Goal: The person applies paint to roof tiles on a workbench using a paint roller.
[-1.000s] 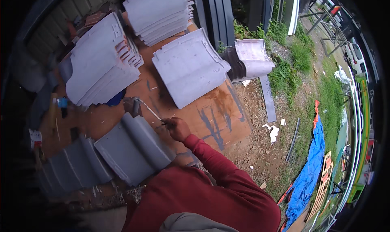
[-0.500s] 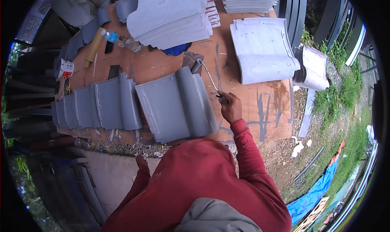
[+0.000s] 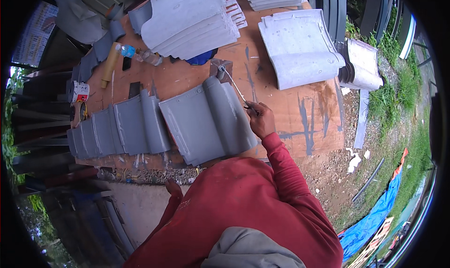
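My right hand (image 3: 261,121) is closed round the dark handle of a small paint roller (image 3: 234,85). The roller's head lies over a dark square paint tray (image 3: 227,65), just beyond a large curved roof tile (image 3: 192,122) coated grey. That tile lies near the table's front edge, its raised roll on the right. Left of it, several grey-coated tiles (image 3: 133,125) overlap in a row. My left hand (image 3: 173,187) is low beside my body, off the front edge of the table and away from the tiles; its fingers are too small to make out.
Stacked pale uncoated tiles (image 3: 187,22) stand at the back of the paint-streaked wooden table (image 3: 290,122). One pale tile (image 3: 300,52) lies at right. A plastic bottle (image 3: 126,51), a tan tube (image 3: 110,64) and a white tub (image 3: 80,91) sit at left. Grass and gravel border the right.
The roller's head has shifted slightly left over the tray, and my right hand has moved slightly left with it. The whole view has turned a little. The tiles stay in place.
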Action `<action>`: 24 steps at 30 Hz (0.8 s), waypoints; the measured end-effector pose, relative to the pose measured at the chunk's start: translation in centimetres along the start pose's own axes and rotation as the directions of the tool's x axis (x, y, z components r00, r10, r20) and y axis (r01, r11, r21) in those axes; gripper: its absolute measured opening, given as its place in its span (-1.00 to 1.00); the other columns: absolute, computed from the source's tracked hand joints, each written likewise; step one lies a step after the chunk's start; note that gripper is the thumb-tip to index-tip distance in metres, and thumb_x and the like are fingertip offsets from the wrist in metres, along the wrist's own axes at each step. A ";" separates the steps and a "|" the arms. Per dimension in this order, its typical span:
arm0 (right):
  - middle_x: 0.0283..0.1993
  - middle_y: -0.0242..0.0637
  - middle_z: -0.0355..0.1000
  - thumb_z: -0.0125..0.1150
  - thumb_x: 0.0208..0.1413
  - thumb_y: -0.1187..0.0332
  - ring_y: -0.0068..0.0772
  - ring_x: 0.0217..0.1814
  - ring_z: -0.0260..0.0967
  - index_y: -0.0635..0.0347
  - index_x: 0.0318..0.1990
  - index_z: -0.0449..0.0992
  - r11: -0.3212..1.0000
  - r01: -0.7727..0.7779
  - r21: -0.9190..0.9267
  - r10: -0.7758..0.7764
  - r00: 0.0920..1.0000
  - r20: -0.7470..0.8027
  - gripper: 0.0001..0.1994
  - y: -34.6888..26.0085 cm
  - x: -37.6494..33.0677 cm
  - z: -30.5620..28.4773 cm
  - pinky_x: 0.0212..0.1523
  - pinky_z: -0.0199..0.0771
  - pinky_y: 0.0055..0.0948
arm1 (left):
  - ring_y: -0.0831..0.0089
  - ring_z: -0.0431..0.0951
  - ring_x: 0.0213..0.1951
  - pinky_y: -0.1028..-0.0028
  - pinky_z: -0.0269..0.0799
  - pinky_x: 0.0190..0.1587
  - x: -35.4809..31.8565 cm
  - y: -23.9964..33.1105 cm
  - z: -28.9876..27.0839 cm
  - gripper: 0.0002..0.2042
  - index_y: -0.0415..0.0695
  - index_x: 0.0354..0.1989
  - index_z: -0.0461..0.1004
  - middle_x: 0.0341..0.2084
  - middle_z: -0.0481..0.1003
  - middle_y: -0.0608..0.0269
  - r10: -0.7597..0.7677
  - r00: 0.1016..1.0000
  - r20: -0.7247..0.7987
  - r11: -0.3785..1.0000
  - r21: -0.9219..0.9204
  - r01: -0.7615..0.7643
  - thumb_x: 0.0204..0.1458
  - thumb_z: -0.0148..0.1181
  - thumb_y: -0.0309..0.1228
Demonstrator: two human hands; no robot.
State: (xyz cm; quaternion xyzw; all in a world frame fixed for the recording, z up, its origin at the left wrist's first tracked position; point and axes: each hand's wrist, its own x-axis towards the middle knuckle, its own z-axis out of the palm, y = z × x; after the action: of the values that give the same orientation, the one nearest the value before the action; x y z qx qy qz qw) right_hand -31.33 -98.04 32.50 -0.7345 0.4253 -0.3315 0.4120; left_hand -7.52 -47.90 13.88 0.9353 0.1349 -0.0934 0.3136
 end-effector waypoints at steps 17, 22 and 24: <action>-0.39 -0.58 0.32 0.25 0.27 0.41 -0.82 -0.50 0.12 0.27 0.17 0.49 0.954 -0.127 0.272 0.143 0.989 -0.040 -0.66 4.2 -9.6 -5.1 -0.56 0.09 -0.68 | 0.20 0.57 -0.07 0.32 0.43 0.09 -11.6 13.1 1.4 -0.18 -0.31 0.26 0.28 -0.06 0.55 0.02 -0.133 0.602 0.787 0.567 -0.438 0.698 0.23 -0.19 0.30; -0.48 -0.62 0.25 0.22 0.29 0.37 -0.82 -0.56 0.06 0.26 0.17 0.50 0.896 -0.292 0.334 0.315 0.949 -0.014 -0.66 4.4 -11.9 -6.0 -0.59 -0.03 -0.67 | 0.12 0.48 0.13 0.20 0.35 0.23 -12.0 15.0 1.1 -0.02 -0.39 0.33 0.14 0.10 0.46 -0.13 -0.089 0.519 0.850 0.361 -0.458 0.812 0.11 -0.06 0.38; -0.51 -0.63 0.23 0.21 0.30 0.35 -0.82 -0.58 0.05 0.26 0.18 0.49 0.883 -0.344 0.320 0.379 0.924 -0.054 -0.66 4.0 -12.3 -6.5 -0.61 -0.04 -0.67 | -0.02 0.39 0.21 0.07 0.25 0.32 -12.7 15.5 0.8 0.00 -0.36 0.37 0.09 0.18 0.36 -0.22 -0.081 0.520 0.851 0.349 -0.464 0.814 0.07 -0.01 0.38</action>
State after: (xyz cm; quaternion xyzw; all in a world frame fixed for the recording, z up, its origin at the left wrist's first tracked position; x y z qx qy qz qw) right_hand -43.36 -90.29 30.14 -0.5494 0.5215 -0.3521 0.5497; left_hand -14.78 -62.77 25.22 0.4524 0.3112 -0.4564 0.7002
